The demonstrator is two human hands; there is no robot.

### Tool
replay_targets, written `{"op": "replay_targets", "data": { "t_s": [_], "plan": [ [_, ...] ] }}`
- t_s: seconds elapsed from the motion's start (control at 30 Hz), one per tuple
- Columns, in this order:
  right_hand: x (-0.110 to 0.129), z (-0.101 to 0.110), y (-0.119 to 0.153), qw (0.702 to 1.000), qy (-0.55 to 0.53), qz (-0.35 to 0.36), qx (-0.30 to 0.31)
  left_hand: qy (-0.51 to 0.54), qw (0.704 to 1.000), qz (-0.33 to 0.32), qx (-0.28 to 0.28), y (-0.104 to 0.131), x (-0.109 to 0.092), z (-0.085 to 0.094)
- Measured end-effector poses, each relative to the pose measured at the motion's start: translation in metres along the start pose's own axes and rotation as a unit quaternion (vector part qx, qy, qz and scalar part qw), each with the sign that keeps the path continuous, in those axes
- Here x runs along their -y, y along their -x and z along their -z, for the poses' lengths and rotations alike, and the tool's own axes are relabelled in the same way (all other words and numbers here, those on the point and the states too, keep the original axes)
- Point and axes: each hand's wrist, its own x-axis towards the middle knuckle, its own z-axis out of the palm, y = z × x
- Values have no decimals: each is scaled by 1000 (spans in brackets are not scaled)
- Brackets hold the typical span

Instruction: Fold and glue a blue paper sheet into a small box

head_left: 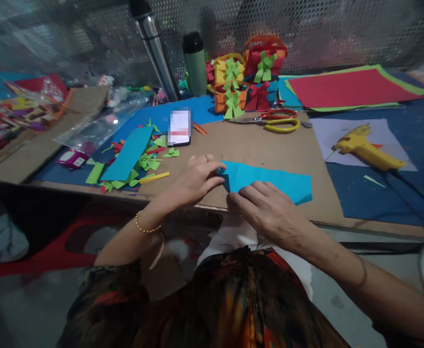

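Blue paper (273, 180) lies on the cardboard (266, 145) near the worktop's front edge — the left hand (200, 179) pinches its left end between thumb and fingers; the right hand (266, 208) covers part of its lower edge, bent fingers close together, tips hidden. The phone's (180, 126) screen is pixelated, its writing unreadable.

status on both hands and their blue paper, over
Left hand at left end of blue paper; right hand on near edge; scissors beyond, not touching it.

A perforated metal panel (328, 38) stands behind the table (360, 193).
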Motion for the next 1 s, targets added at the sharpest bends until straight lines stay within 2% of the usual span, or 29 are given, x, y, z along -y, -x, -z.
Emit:
{"op": "replay_targets", "data": {
  "t_s": [0.17,0.23,0.3,0.43,0.53,0.6,0.7,0.83,0.9,1.0],
  "plan": [
    [-4,-2,-4,1000,19,-16,3,33,997,5,69,-17,2,1],
    [-3,-3,-5,1000,16,-25,3,35,997,8,64,-14,2,0],
    [-2,-4,-6,999,16,-30,-1,14,1000,8,19,-5,-1,-3],
    [0,-6,-5,1000,8,-22,-4,-89,990,-18,-108,20,-14,-12],
    [1,-6,-4,1000,6,-18,-6,-106,985,5,-138,27,-20,-15],
    [1,-7,-3,1000,11,-16,-4,-68,992,59,-92,21,-20,-11],
    [2,-7,-3,1000,14,-18,-5,17,989,145,33,-1,-16,2],
    [2,-6,-5,999,19,-19,-19,65,968,184,158,-30,-10,21],
    [3,-6,-6,999,22,-19,-26,57,961,193,190,-38,-9,26],
    [4,-7,-5,999,27,-19,-30,48,962,197,184,-42,-4,28]
  ]
}}
